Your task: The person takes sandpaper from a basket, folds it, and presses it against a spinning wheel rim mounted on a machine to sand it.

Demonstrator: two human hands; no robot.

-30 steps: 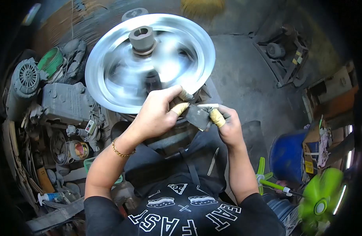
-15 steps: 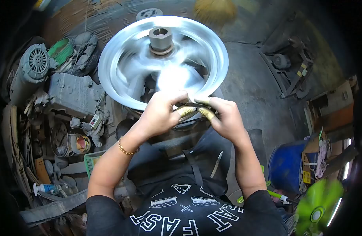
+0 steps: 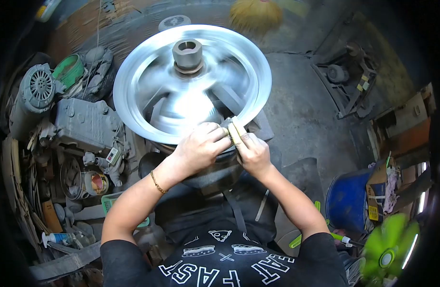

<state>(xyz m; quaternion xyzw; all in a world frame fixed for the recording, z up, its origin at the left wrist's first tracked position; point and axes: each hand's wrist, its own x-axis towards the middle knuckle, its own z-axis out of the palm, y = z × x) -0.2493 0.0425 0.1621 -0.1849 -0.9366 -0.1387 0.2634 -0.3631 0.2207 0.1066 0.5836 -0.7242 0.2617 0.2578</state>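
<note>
A silver wheel rim [image 3: 262, 88] lies in front of me, its spokes smeared by spinning and a bright glare low on its face. A big metal nut [image 3: 187, 55] sits at its hub. My left hand [image 3: 198, 146] is closed at the rim's near edge, fingers curled. Against it, my right hand [image 3: 251, 149] is also closed, with yellow tape on its fingers. A small greyish piece shows where the fingertips meet; its kind is hidden. A thin knife-like blade [image 3: 262, 205] lies on my lap.
At left stand a dusty motor [image 3: 40, 86], a grey metal housing [image 3: 86, 124] and a green bowl [image 3: 69, 70]. To the right are a blue bin [image 3: 346, 201], a green fan [image 3: 385, 256] and a metal frame with a motor [image 3: 338, 74]. A straw broom [image 3: 256, 14] hangs behind.
My hands have drawn closer together, and the right fingers now point up at the rim edge. The wheel keeps spinning. The view has shifted slightly.
</note>
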